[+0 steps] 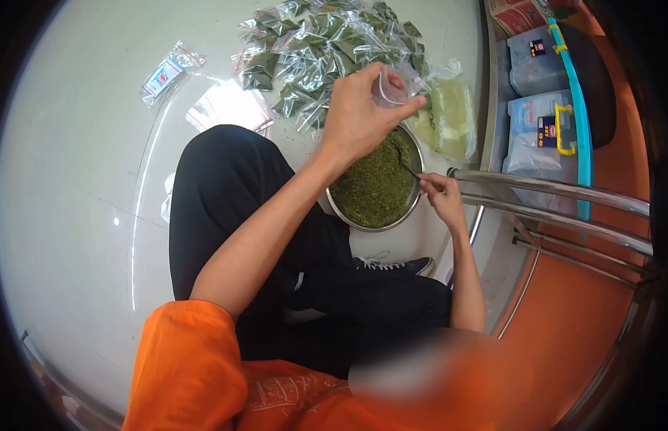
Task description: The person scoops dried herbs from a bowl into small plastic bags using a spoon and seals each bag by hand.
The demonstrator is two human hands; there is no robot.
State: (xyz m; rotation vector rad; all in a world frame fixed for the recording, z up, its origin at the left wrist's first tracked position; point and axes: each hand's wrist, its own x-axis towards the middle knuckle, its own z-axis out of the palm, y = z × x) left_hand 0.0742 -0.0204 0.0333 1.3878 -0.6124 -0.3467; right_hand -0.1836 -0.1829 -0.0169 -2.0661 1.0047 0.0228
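Note:
My left hand (363, 108) is raised over the far side of a round metal bowl, its thumb and fingers curled around a clear plastic bag (386, 87) with a rounded open mouth. Finely chopped green dried leaves (370, 190) fill much of the metal bowl (339, 215). At the bowl's right rim, my right hand (442, 195) pinches the thin dark handle of a spoon (409, 171). The spoon's far end lies in the leaves, so its head is mostly hidden. Just beyond my left hand is a heap of filled clear bags (327, 54).
Flat unfilled bags (230, 108) and a labelled packet (163, 77) lie on the pale floor to the left. A large bag of yellow-green material (451, 118) sits right of the bowl. Metal rails (557, 185) and plastic bins (539, 126) border the right. My bent legs (226, 194) are close by.

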